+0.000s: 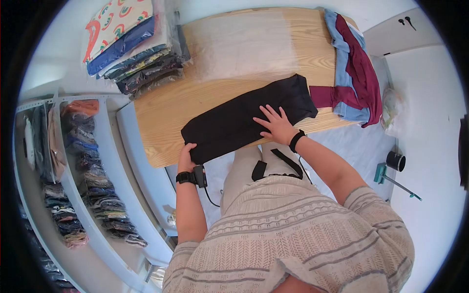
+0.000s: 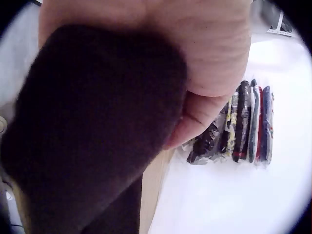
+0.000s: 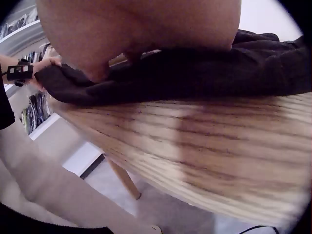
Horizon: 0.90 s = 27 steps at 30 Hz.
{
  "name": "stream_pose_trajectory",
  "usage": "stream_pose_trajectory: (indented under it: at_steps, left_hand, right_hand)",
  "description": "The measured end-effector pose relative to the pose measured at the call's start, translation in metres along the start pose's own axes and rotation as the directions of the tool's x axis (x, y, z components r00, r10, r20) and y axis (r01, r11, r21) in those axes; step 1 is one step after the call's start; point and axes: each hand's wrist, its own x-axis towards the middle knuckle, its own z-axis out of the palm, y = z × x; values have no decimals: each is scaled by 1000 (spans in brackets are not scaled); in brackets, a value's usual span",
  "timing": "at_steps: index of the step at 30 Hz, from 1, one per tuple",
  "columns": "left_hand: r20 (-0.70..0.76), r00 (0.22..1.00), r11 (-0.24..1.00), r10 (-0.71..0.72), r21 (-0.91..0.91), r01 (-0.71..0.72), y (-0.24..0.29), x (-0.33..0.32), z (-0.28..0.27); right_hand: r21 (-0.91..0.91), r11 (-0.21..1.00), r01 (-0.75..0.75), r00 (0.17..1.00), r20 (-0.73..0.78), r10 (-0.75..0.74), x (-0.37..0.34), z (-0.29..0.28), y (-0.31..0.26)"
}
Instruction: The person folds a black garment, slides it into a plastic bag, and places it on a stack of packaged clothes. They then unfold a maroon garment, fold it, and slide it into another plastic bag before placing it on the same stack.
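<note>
A folded black garment [image 1: 239,119] lies slantwise along the near side of the wooden table [image 1: 163,115]. At its left end my left hand [image 1: 186,157] grips the corner, thumb on top and the other fingers hidden beneath. In the left wrist view the dark cloth [image 2: 97,112] bulges in front of the palm. My right hand [image 1: 278,126] rests on the garment toward its right end, fingers spread. From the right wrist, the cloth [image 3: 185,78] shows as a low layered fold along the table edge.
Clear plastic bags [image 1: 244,44] lie flat behind the garment. Bagged clothes [image 1: 141,53] are stacked at the back left. Maroon [image 1: 364,73] and light blue clothes [image 1: 344,63] drape over the right end. Shelves [image 1: 102,161] of packed clothes stand left.
</note>
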Motion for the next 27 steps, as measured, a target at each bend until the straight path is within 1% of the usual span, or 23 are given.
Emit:
stream_pose_trajectory:
  at_steps: [1,2,3,4,6,7,8,9,11,12,13,15,16,17,18,19,20,21,22,23,24,25,27]
  left_hand:
    - [1,1000,1000,-3,4,3,-3,-1,-3]
    - [52,995,996,83,-17,-82,-6,-3,-6]
    - [99,980,985,170,-41,-167,-5,-8,-4]
    - [96,981,985,170,-34,-167,-1,-17,0]
    - [221,952,977,214,-39,-210,12,-37,15]
    - [224,950,976,219,-29,-218,20,-50,31]
    - [271,920,958,285,-41,-284,27,-64,52]
    - [319,882,936,347,-58,-347,31,-76,73]
    - [374,861,931,345,-22,-364,38,-88,113]
    - [422,842,927,336,9,-375,39,-88,131]
    - [435,839,926,327,30,-376,38,-85,147]
    - [490,831,922,261,128,-365,32,-73,181]
    - [503,822,912,266,144,-383,26,-66,201]
    - [523,814,911,252,156,-382,20,-59,221]
    - [498,838,898,223,229,-375,14,-55,242]
    - [469,862,882,194,301,-363,7,-50,263]
    - [509,837,864,200,311,-396,-6,-33,279]
    - [520,834,863,184,320,-390,-18,-19,295]
    - [552,811,758,195,439,-481,-28,-10,310]
    - [585,787,627,198,541,-560,-38,-2,321]
    - [638,762,653,106,533,-538,-42,0,331]
    - [640,763,648,92,544,-534,-51,10,329]
    - [748,655,426,111,559,-711,-65,31,320]
  right_hand:
    - [3,1000,4,1000,-25,-4,0,1,-3]
    - [6,1000,1,1000,-25,-1,-1,2,-6]
    - [17,1000,-4,996,-88,6,0,0,-10]
    - [32,999,-8,988,-153,13,1,0,-13]
    - [36,999,-8,988,-153,13,1,9,-16]
    - [28,1000,-9,989,-148,13,1,13,-16]
    - [108,994,-1,987,-157,18,0,14,-16]
    - [110,994,-7,986,-167,25,0,15,-14]
    - [213,974,78,980,-197,-35,-2,15,-6]
    - [237,965,108,962,-271,-42,-4,8,-3]
    - [247,965,93,959,-283,-20,-6,6,4]
    - [602,795,81,925,-341,164,-14,0,21]
    - [605,794,55,856,-438,275,-21,-2,28]
    - [606,795,39,845,-445,298,-28,-5,38]
    - [742,660,-114,816,-308,488,-35,-8,48]
    - [840,480,-253,753,-141,643,-44,-6,60]
    - [929,323,-181,712,-103,695,-45,12,77]
    - [930,315,-188,699,-99,709,-49,13,87]
    - [988,82,-131,681,29,732,-54,14,95]
    - [985,-158,-64,672,160,723,-59,17,100]
    - [976,-204,-77,655,204,728,-62,1,100]
    - [974,-216,-73,646,211,733,-62,1,101]
    - [965,-220,-146,565,264,782,-62,-2,109]
